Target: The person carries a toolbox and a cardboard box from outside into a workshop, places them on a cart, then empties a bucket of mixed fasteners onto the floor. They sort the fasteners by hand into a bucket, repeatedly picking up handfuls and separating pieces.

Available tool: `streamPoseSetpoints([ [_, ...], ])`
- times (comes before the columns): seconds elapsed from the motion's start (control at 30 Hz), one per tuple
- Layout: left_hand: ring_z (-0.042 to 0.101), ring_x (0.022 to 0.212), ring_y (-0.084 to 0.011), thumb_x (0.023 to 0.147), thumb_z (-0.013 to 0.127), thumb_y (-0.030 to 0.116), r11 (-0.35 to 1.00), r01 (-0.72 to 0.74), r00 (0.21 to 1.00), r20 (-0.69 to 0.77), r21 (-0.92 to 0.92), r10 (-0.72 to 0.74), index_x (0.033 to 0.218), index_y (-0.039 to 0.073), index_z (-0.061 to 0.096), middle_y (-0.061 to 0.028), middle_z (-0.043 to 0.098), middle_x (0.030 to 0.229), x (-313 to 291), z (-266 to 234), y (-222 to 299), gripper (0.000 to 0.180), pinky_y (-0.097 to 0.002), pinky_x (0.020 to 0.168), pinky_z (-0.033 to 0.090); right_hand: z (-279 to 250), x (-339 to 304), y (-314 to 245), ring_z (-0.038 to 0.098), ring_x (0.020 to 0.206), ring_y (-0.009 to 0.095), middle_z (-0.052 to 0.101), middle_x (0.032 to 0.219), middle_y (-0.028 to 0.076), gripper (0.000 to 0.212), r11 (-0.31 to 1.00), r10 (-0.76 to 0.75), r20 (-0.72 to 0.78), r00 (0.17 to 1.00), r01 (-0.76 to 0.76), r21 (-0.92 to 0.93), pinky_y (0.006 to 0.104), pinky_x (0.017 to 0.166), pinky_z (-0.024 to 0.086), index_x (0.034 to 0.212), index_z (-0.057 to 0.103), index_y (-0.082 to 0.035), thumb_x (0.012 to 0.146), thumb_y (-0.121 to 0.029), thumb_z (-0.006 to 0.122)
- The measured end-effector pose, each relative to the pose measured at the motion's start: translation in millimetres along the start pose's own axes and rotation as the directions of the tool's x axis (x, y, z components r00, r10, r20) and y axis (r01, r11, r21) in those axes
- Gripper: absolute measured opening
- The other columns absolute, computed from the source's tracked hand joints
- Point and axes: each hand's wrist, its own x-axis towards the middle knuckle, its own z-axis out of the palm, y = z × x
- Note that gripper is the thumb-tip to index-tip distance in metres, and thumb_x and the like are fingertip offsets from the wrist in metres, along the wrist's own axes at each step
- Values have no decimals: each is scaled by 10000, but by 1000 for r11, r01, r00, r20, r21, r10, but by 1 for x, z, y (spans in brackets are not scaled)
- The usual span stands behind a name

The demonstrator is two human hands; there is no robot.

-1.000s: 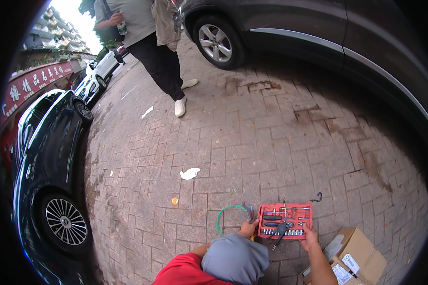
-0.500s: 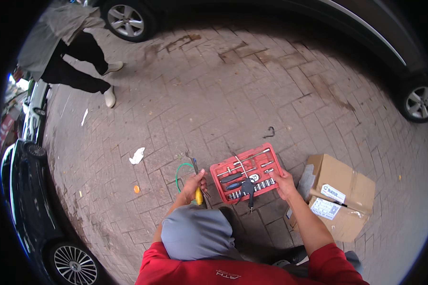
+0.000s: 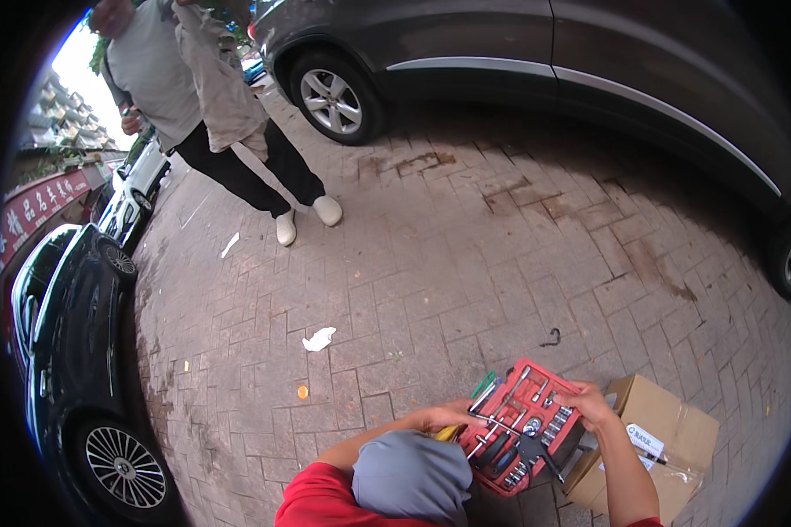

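Note:
A red socket set tray (image 3: 526, 376), tilted in front of me, holds rows of silver sockets, bars and dark-handled drivers. My right hand (image 3: 589, 406) grips its right edge. At the opposite edge is my left hand (image 3: 453, 416), closed round a yellow-handled tool (image 3: 449, 433) whose far end I cannot make out. A green loop of wire or cord (image 3: 485, 383) shows just beyond those fingers. Across the tray lies a black tool (image 3: 531, 448) with several arms, partly covering the sockets.
A brown cardboard box (image 3: 677, 435) stands by my right arm. White tissue (image 3: 320, 339), an orange cap (image 3: 303, 392) and a black hook-shaped piece (image 3: 551, 337) lie on the paving. A person (image 3: 237, 149) stands ahead left. Parked cars flank the space: dark (image 3: 79, 334) left, grey (image 3: 466, 61) ahead.
My view has tilted up, showing more of the person and cars. The left hand with the yellow-handled tool has come against the tray, which is now turned more steeply.

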Motion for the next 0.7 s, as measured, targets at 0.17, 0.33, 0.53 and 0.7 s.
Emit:
streamPoseSetpoints([
  [0.17,585,1288,-250,908,752,142,960,80,986,162,-268,-36,1535,48,372,-131,579,1434,-25,37,-6,739,-437,1100,476,6,0,14,726,900,196,752,1066,125,397,994,88,-62,994,-91,-53,354,822,599,1176,693,76,803,15,813],
  [0.33,587,1286,-250,911,745,133,950,37,985,170,-309,17,1535,52,373,-128,580,1432,-31,45,-15,731,-436,1097,478,20,-20,29,710,931,193,714,1091,75,336,997,8,-94,995,-1,73,346,776,605,1222,659,-22,971,-237,716],
  [0.53,589,1283,-250,914,737,122,939,-64,992,79,-339,97,1534,56,373,-124,582,1428,-25,38,-22,722,-436,1094,480,37,-53,15,728,924,278,729,1027,149,516,676,98,-164,982,-187,-712,402,801,590,1205,650,0,979,-464,635],
  [0.7,591,1281,-249,917,730,113,911,-208,978,-45,-356,205,1534,60,373,-121,583,1426,-16,32,-25,715,-436,1092,482,47,-59,-5,720,831,391,728,821,229,668,335,43,-107,993,-116,-935,486,858,542,862,717,66,967,-576,566],
])
